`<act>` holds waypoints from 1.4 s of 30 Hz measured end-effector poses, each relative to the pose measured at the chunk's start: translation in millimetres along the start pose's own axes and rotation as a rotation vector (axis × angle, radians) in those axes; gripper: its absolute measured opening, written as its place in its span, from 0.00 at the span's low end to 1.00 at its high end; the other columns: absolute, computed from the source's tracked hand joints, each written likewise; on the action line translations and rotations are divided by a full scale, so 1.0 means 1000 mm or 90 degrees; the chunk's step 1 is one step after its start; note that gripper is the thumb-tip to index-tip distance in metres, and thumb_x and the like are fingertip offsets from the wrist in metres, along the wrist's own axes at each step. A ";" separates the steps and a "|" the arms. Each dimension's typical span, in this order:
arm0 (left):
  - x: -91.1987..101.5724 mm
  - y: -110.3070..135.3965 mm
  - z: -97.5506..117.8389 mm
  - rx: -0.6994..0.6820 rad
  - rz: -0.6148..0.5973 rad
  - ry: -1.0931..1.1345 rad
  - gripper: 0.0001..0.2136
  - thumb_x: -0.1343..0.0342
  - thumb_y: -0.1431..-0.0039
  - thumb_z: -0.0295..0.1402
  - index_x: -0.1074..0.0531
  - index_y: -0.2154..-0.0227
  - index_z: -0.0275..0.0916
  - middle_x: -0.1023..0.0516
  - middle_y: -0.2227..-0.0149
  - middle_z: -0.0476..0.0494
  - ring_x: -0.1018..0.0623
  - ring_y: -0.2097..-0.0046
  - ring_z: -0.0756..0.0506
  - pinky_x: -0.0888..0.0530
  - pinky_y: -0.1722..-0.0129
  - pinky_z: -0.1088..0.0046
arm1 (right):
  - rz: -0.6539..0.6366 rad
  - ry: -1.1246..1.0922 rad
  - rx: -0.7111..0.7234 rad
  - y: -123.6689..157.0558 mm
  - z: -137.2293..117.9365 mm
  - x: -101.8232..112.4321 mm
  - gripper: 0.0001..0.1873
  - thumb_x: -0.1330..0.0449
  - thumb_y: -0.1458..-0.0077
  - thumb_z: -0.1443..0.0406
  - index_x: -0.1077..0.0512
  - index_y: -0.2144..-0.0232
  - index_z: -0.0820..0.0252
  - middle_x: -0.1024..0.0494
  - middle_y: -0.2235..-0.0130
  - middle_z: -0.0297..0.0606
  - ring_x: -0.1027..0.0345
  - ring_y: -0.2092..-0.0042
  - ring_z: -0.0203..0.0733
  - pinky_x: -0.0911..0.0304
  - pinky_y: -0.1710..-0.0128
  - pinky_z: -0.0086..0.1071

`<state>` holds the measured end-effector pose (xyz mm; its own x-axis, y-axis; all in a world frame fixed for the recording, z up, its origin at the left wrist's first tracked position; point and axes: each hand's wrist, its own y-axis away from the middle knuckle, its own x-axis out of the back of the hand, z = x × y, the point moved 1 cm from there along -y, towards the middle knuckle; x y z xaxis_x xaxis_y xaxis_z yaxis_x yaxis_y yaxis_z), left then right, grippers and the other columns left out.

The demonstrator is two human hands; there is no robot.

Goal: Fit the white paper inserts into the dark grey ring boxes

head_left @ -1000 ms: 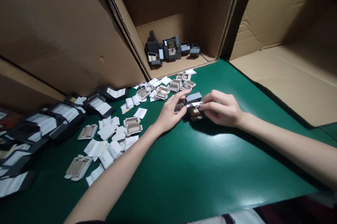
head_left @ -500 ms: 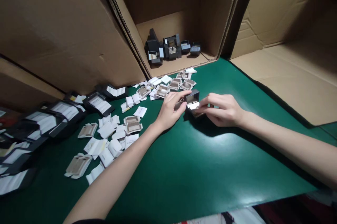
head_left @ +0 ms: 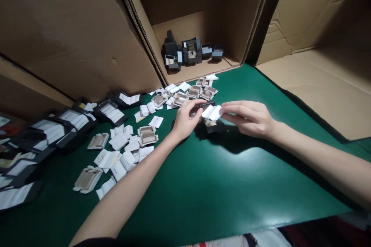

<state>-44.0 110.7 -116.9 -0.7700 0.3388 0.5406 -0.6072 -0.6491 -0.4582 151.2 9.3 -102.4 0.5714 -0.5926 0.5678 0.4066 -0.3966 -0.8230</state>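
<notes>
A small black box [head_left: 213, 127] stands with its lid up on the green tabletop. My left hand [head_left: 187, 118] grips its left side, thumb and fingers around the edge. Just over the box, a folded white card insert [head_left: 212, 112] is pinched in the fingertips of my right hand [head_left: 249, 118]. Under the card something pale shows inside the box, too small to make out. Loose white and grey card inserts [head_left: 148, 135] lie scattered left of my left hand.
A large cardboard box [head_left: 185, 22] at the back holds several small open black boxes [head_left: 191, 50]. More black boxes with white inserts [head_left: 72, 121] line the left side. An opened cardboard carton [head_left: 319, 69] lies at the right of the green table [head_left: 232, 193].
My right hand has lifted the white card insert up out of the black box. My left hand stays at the box.
</notes>
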 end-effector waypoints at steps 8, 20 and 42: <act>0.001 0.000 0.001 0.008 0.021 0.021 0.10 0.49 0.40 0.30 0.27 0.57 0.39 0.24 0.55 0.45 0.26 0.51 0.45 0.30 0.51 0.69 | -0.078 0.028 -0.033 -0.004 0.001 -0.004 0.08 0.47 0.40 0.72 0.32 0.59 0.62 0.21 0.61 0.44 0.26 0.63 0.40 0.32 0.64 0.33; 0.001 -0.001 0.001 0.011 0.025 0.034 0.10 0.49 0.39 0.31 0.27 0.58 0.39 0.23 0.56 0.45 0.25 0.53 0.45 0.30 0.53 0.70 | -0.174 0.026 0.059 0.000 0.003 -0.008 0.09 0.50 0.39 0.74 0.30 0.64 0.63 0.21 0.59 0.42 0.29 0.60 0.40 0.36 0.67 0.33; 0.001 -0.001 0.007 -0.034 0.015 0.034 0.08 0.45 0.38 0.36 0.24 0.60 0.41 0.22 0.60 0.46 0.24 0.58 0.46 0.28 0.55 0.70 | -0.171 0.096 0.039 -0.007 -0.008 -0.006 0.12 0.51 0.43 0.74 0.30 0.71 0.61 0.24 0.66 0.42 0.36 0.65 0.39 0.43 0.71 0.34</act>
<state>-43.4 106.8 -110.9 -0.7931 0.3607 0.4908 -0.5969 -0.6206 -0.5085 139.4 10.2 -99.8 0.3272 -0.5713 0.7527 0.5735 -0.5131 -0.6386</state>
